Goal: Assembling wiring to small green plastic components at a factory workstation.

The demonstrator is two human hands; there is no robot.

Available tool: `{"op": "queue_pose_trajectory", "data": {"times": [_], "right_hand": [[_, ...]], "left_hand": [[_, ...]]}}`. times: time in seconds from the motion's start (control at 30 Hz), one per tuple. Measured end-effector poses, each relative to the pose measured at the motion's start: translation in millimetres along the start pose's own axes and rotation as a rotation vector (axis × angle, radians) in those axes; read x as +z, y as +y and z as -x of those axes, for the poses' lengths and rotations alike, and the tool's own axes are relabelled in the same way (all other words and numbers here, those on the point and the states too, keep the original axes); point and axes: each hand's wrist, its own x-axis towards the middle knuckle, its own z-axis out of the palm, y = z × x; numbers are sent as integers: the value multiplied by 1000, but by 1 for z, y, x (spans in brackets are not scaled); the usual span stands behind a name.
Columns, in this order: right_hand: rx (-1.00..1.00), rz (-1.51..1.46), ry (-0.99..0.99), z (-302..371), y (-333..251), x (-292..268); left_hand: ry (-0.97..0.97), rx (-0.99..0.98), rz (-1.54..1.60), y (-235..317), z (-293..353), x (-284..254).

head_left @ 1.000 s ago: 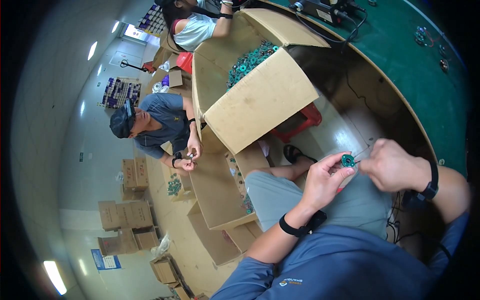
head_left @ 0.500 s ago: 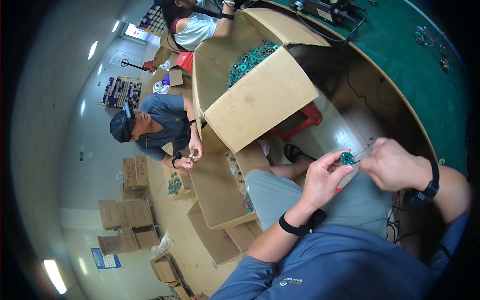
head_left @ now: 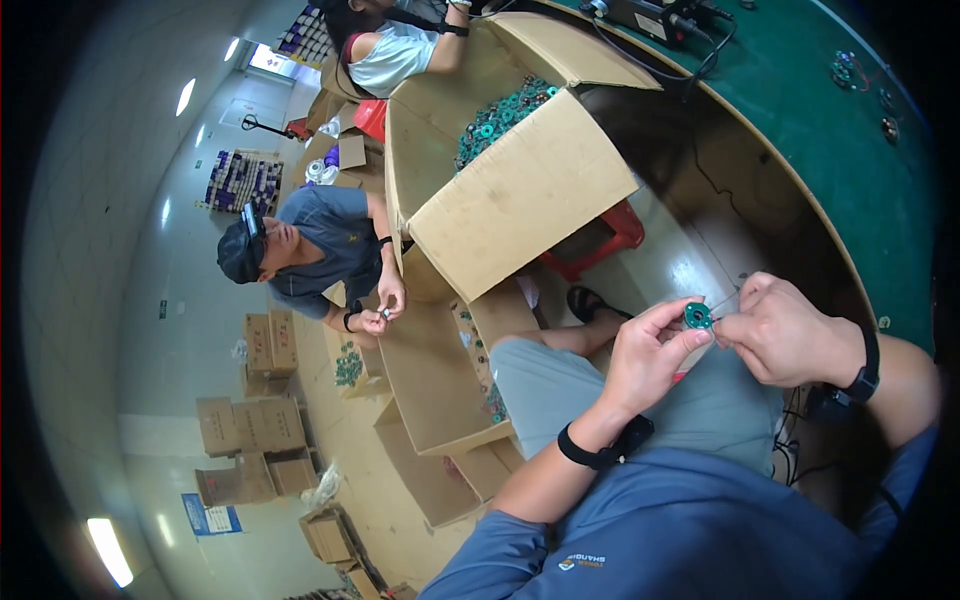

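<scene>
While the left hand [head_left: 648, 358] pinches a small green ring part [head_left: 697, 316] at its fingertips, the right hand [head_left: 785, 330], touching it, grips its thin wire lead.

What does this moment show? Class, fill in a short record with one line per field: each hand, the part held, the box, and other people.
Left hand: pinches a small green ring-shaped part at its fingertips.
Right hand: meets the part from the other side, pulling a thin wire.
Box: open cardboard box holding many green parts.
Wrists: black bands on both.
Others: seated person in cap handling a small piece.
</scene>
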Motion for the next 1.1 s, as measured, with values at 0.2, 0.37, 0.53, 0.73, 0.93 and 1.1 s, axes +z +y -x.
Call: {"op": "queue_pose_trajectory", "data": {"times": [0.2, 0.37, 0.53, 0.73, 0.93, 1.1], "right_hand": [[15, 64, -73, 2, 8, -2], [126, 180, -20, -2, 17, -9], [9, -73, -7, 1, 5, -3], [3, -66, -9, 2, 1, -1], [25, -37, -77, 3, 3, -4], [211, 85, -78, -1, 14, -10]], "left_hand": [[-4, 4, -17, 2, 1, 0], [3, -54, 20, 5, 3, 2], [-9, -2, 20, 1, 3, 3], [5, 48, -6, 0, 1, 1], [23, 36, -44, 2, 1, 2], [34, 35, -43, 3, 2, 3]]}}
